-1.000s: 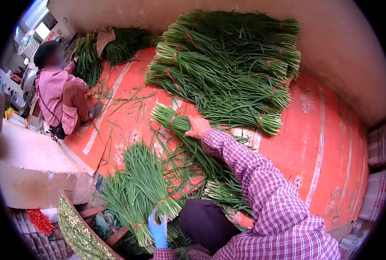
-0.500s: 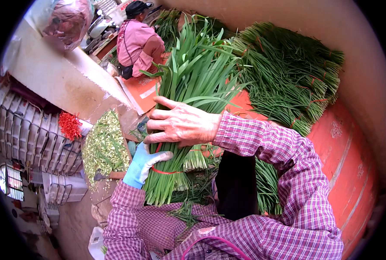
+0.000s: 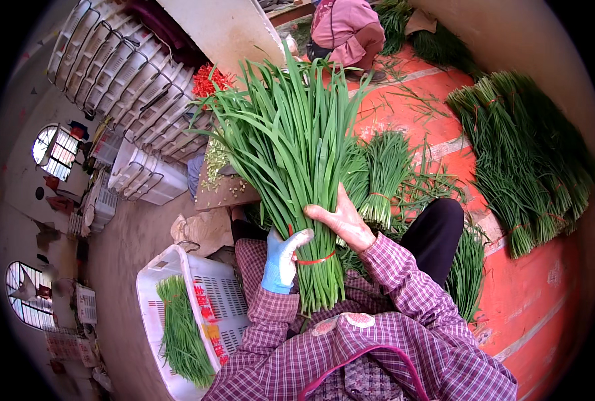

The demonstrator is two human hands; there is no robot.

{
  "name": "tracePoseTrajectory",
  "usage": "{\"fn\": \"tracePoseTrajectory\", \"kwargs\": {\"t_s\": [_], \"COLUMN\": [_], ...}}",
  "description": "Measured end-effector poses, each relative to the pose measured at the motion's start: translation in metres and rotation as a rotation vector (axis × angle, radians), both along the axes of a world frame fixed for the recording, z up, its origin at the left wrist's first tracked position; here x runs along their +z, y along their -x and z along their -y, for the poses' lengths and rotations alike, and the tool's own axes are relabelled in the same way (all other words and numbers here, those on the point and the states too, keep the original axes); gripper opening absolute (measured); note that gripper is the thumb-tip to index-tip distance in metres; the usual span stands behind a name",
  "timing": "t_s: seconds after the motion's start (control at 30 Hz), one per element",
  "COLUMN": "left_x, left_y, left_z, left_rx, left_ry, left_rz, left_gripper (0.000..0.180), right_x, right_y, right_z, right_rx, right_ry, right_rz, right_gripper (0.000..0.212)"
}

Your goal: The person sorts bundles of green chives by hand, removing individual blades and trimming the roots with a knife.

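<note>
A thick bunch of garlic chives [image 3: 294, 147] stands in front of me, long flat leaves fanning out away from me and cut stems toward my lap. A red band [image 3: 317, 259] rings its lower part. My left hand [image 3: 282, 260], in a blue and white glove, is closed around the bunch's left side beside the band. On the other side, a little higher, my bare right hand [image 3: 345, 222] clasps the bunch, thumb across the front and fingers hidden behind. Just beyond it, a smaller tied bunch [image 3: 384, 174] lies on the red ground sheet.
Left of my lap stands a white plastic crate [image 3: 218, 304] with a tied chive bunch [image 3: 182, 334] inside. Many bunches [image 3: 521, 154] are heaped along the right wall. Stacked white crates [image 3: 127, 67] rise at far left. A person in pink [image 3: 344, 30] crouches ahead.
My view and body have swung left, bringing the white crate into sight. The right hand has gone from lying across the bunch's front to clasping its right side; the left still holds it.
</note>
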State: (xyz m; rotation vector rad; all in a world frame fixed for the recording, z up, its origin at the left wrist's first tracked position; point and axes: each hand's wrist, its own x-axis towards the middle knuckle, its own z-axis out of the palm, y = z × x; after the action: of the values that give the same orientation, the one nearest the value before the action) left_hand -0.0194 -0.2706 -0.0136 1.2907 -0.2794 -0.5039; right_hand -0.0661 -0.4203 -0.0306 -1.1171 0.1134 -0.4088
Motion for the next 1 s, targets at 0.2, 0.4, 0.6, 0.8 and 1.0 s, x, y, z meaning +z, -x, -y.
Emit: {"fn": "tracePoseTrajectory", "kwargs": {"t_s": [0.2, 0.4, 0.6, 0.8, 1.0], "left_x": [-0.026, -0.044, -0.003, 0.017, 0.001], "left_y": [-0.02, -0.035, -0.032, -0.005, -0.042], "left_z": [-0.036, -0.069, -0.041, -0.003, -0.059], "left_rx": [0.099, 0.127, 0.196, -0.081, -0.356], "left_ry": [0.136, 0.115, 0.046, -0.234, -0.304], "left_rz": [-0.233, -0.247, 0.031, 0.536, 0.025], "left_gripper": [0.035, 0.032, 0.042, 0.077, 0.06], "right_x": [-0.017, -0.024, -0.041, -0.056, -0.086], "right_y": [-0.021, -0.03, -0.01, -0.003, 0.022], "right_z": [-0.026, -0.045, -0.031, -0.031, -0.003], "right_rx": [-0.13, -0.06, 0.05, 0.013, 0.203], "right_ry": [-0.339, -0.401, 0.018, 0.126, -0.39], "right_rz": [-0.016, -0.049, -0.188, -0.077, -0.04], "right_gripper": [0.062, 0.055, 0.113, 0.102, 0.073]}}
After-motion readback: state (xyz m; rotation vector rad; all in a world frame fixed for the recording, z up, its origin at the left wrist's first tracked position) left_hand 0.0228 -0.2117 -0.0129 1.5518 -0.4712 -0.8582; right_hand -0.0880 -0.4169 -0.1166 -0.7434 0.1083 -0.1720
